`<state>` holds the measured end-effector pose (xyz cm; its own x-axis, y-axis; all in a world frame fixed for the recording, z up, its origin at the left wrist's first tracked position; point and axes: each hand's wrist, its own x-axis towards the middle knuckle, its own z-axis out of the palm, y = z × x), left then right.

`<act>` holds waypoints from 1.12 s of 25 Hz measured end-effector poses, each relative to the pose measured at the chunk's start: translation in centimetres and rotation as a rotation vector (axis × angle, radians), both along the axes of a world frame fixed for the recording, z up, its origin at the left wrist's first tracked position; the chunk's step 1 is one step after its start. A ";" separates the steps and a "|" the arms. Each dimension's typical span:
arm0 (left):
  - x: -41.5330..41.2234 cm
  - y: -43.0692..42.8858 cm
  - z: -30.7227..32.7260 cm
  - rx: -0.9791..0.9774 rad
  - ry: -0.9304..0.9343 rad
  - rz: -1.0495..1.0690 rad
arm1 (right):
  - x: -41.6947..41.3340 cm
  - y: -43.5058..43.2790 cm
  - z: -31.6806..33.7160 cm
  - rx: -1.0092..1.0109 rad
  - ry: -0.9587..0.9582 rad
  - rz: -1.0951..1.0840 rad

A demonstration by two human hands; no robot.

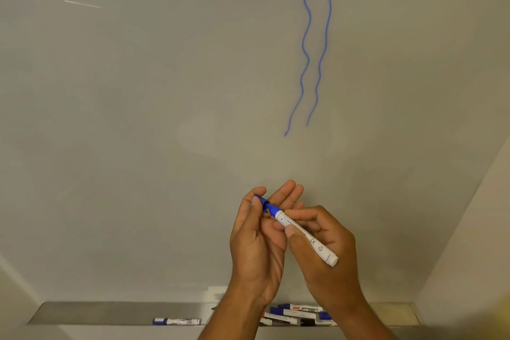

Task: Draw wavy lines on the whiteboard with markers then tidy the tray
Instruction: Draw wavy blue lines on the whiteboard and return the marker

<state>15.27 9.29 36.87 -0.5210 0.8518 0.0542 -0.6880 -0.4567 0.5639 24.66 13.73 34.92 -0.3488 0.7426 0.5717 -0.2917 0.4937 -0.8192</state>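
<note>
Two blue wavy lines point(311, 44) run down the whiteboard point(165, 91) at the upper right. In front of the board's lower part, my right hand point(325, 251) grips the white barrel of a blue marker point(306, 237). My left hand point(259, 237) holds the blue cap point(260, 200) between thumb and fingers, right at the marker's blue front end. The cap touches the marker's tip end; whether it is fully seated cannot be told. The grey metal tray point(110, 313) runs along the bottom of the board.
One blue-capped marker point(176, 321) lies alone in the tray's middle. Several more markers point(298, 315) lie in a loose pile to the right, partly hidden by my forearms. A white side wall point(469, 229) rises at the right.
</note>
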 end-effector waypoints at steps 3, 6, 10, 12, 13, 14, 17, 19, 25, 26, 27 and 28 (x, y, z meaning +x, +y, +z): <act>0.2 -0.2 -0.7 -0.013 -0.012 -0.002 | 0.1 0.0 -0.3 -0.004 -0.031 -0.006; 0.4 -0.4 -1.4 -0.028 0.022 0.005 | 0.2 -0.2 -0.7 -0.015 -0.062 -0.004; 0.6 -0.6 -2.2 -0.061 0.076 0.026 | 0.2 -0.2 -2.0 -0.021 -0.104 -0.002; 0.6 -0.8 -2.5 -0.076 0.086 0.030 | 0.1 -0.3 -2.6 -0.035 -0.112 0.017; 0.7 -1.0 -2.7 -0.081 0.087 0.032 | 0.0 -0.4 -3.0 -0.047 -0.118 0.024; 0.7 -1.0 -2.8 -0.083 0.085 0.035 | 0.0 -0.4 -3.2 -0.053 -0.121 0.029; 0.9 -1.2 -3.2 -0.103 0.088 0.049 | -0.2 -0.6 -3.8 -0.078 -0.131 0.049; 0.9 -1.3 -3.5 -0.133 0.122 0.064 | -0.3 -0.7 -4.0 -0.086 -0.135 0.064; 1.5 -0.7 -4.2 -0.137 0.149 0.105 | 0.1 -0.2 -4.4 -0.122 -0.126 0.099; 1.7 -0.6 -4.4 -0.136 0.147 0.116 | 0.3 -0.1 -4.4 -0.131 -0.119 0.105; 1.9 -0.4 -4.5 -0.140 0.150 0.125 | 0.5 0.0 -4.5 -0.144 -0.114 0.108; 2.2 -0.2 -4.6 -0.145 0.155 0.132 | 0.7 0.1 -4.5 -0.158 -0.106 0.120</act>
<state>17.45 9.05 32.26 -0.6236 0.7814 0.0245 -0.5279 -0.4439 0.7241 25.38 13.85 30.41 -0.4919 0.7699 0.4066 -0.2483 0.3235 -0.9131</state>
